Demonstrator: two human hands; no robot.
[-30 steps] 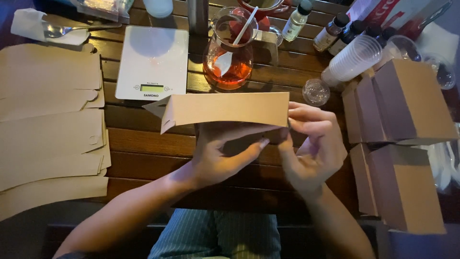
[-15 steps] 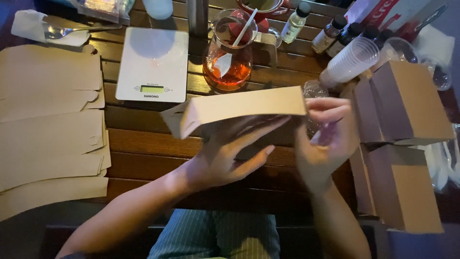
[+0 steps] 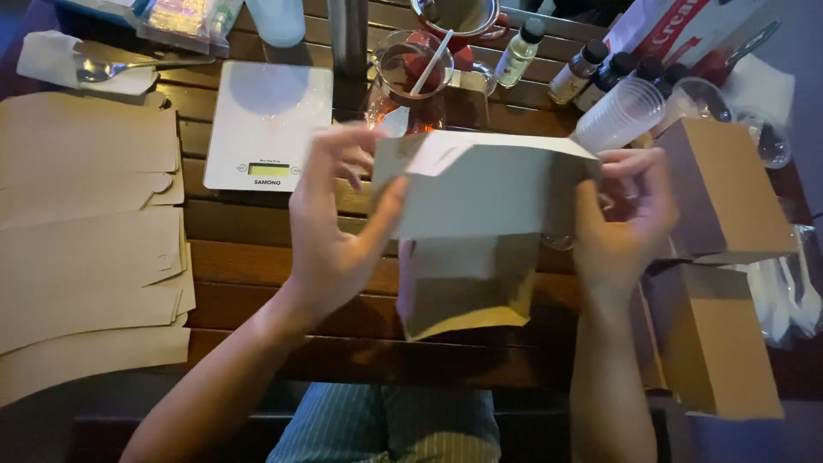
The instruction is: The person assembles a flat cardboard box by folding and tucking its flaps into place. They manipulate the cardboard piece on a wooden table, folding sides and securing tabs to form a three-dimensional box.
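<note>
the half-folded brown cardboard box [image 3: 480, 223] is held above the dark wooden worktop [image 3: 257, 266]; left hand [image 3: 339, 227] fingers pinch its left edge; right hand [image 3: 621, 219] fingers pinch its right edge; flat brown cardboard blanks [image 3: 86, 231] lie left.

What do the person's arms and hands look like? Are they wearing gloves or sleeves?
No gloves and no sleeves in view. The left hand and right hand are bare, and both forearms are bare as far as the picture shows. No watch or bracelet shows on the wrists. It is too blurry to tell about rings.
</note>
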